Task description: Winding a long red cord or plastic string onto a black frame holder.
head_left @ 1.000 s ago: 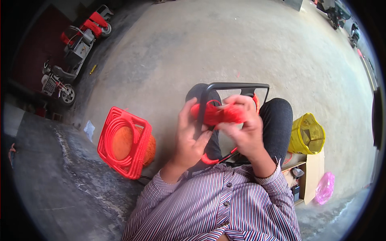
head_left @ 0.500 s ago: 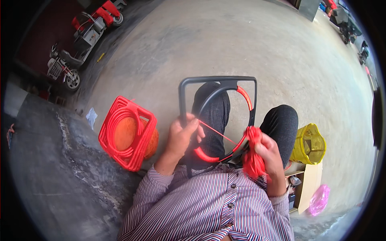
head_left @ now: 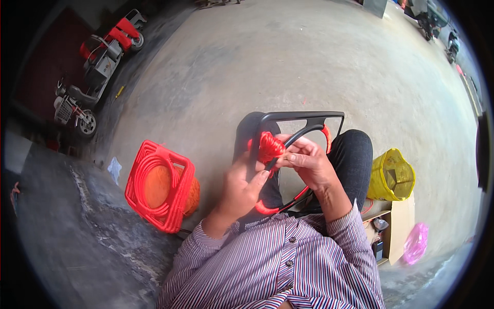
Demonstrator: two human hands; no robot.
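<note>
A black frame, squarish outside with a ring inside, rests tilted against my lap. Red cord is wrapped around parts of its ring. My left hand is closed at the frame's left side, thumb in front and other fingers partly hidden. Beside the ring's left part sits a bunched hank of red cord. My right hand reaches across the ring with thumb and fingers pinched at the hank's lower right; the exact strand between them is hard to see.
Left of my legs, several red frames lean stacked on an orange rounded object. To the right stand a yellow bucket, an open cardboard box and a pink plastic bag. A three-wheeler is parked at far left.
My right hand has brought the red hank from the right side over to the ring's left part. The black frame has tilted and shifted slightly right, and both hands are now close together.
</note>
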